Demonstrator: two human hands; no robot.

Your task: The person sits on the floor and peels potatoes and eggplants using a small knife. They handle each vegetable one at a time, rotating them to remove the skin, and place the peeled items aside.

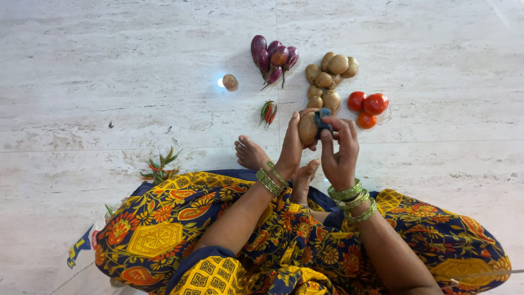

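Observation:
I sit on a pale marble floor. My left hand (290, 148) holds a brown potato (308, 129) up in front of me. My right hand (339, 150) grips a small dark blue peeler (322, 120) pressed against the potato's right side. Both wrists wear green bangles. Just beyond the hands lies a heap of several potatoes (327, 79).
Several purple aubergines (273, 59) lie at the back, three red tomatoes (368, 106) to the right, a few chillies (267, 112) in the middle, one lone potato (230, 82) to the left. More chillies (160, 166) lie by my patterned skirt (164, 229). My bare feet (251, 154) rest ahead.

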